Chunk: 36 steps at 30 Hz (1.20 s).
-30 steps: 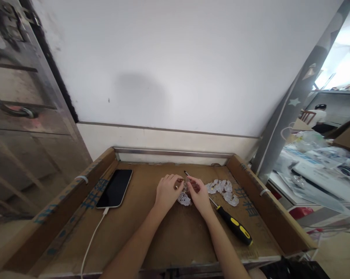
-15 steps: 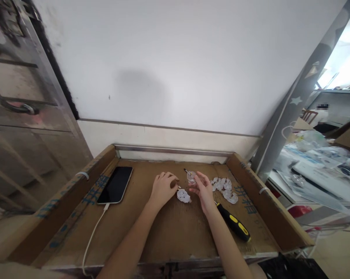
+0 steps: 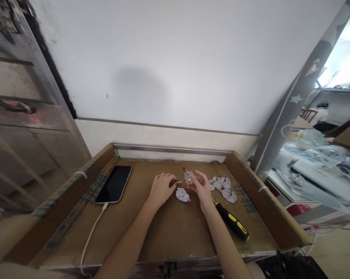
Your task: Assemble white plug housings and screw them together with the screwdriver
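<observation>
My right hand is closed on a clear round plastic piece, held by its right side above the cardboard. A thin dark-tipped pin or rod sticks out at the piece's top left. My left hand has its fingers curled, thumb and forefinger pinching a small brass-coloured strip, too small to make out well. Just below, between the two hands, a whitish plastic piece with holes lies on the cardboard. To the right of my right hand lie several more clear plastic pieces.
A black-and-yellow screwdriver lies by my right forearm. On the left is a phone with a white cable. Cardboard side walls border the work surface, with a white wall behind. A cluttered table stands at right.
My right hand has turned slightly and moved a little left with the clear plastic piece. At my left fingertips the small strip has shifted up. The camera view has also shifted slightly.
</observation>
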### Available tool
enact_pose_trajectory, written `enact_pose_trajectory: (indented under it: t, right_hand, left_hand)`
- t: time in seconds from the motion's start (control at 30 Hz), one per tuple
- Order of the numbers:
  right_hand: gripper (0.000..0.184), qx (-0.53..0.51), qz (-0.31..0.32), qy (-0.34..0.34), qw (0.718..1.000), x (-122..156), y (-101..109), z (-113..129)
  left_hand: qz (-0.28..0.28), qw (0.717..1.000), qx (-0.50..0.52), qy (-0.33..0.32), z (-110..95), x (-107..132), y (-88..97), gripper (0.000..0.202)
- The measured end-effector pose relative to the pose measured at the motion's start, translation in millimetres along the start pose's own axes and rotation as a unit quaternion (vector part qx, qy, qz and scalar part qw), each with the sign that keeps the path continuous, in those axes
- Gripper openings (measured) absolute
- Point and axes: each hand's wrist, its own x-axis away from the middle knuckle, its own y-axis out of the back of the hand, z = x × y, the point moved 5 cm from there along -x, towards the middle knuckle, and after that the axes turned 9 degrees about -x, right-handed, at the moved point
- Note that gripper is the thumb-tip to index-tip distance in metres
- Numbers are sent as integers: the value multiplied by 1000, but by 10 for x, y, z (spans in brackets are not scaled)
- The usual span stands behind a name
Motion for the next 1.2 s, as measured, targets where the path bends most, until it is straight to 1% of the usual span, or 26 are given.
enact_pose_trajectory:
  t: [0.13,0.2,0.27,0.4,0.53,0.63,0.9,0.97,1.07,1.13,1.2]
  right_hand:
    - [62,22,2,33,999,-3,-14,-3]
    - [60,32,7,46,998,6,-26,0]
    - [58,40,12,55,998,14,-34,3]
    - [55,49,12,65,997,17,-30,12]
    - [55,54,14,67,996,15,-33,13]
    - [56,58,18,65,996,19,-43,10]
    - [54,70,7,76,995,8,-17,4]
    - [50,76,15,72,994,7,-20,-12]
    - [35,88,26,60,994,7,-24,-41]
    - [26,97,26,53,994,3,-15,-55]
    - [24,103,20,49,993,-6,1,-59]
  left_hand:
    - [-67,995,72,17,-14,-17,88,8]
    - [-94,991,94,7,-47,-11,105,8]
    - [-105,989,100,-16,-98,3,98,9]
    - [-103,989,78,-66,-180,29,74,15]
    - [-90,991,45,-89,-206,32,59,13]
    - [-83,991,33,-104,-224,33,50,15]
    - [-94,990,0,-105,-212,37,40,19]
    - [-88,989,1,-117,-233,39,18,18]
    - [-85,988,10,-129,-261,43,1,16]
    - [-95,988,18,-123,-261,43,14,15]
    - [-113,987,28,-108,-248,43,41,15]
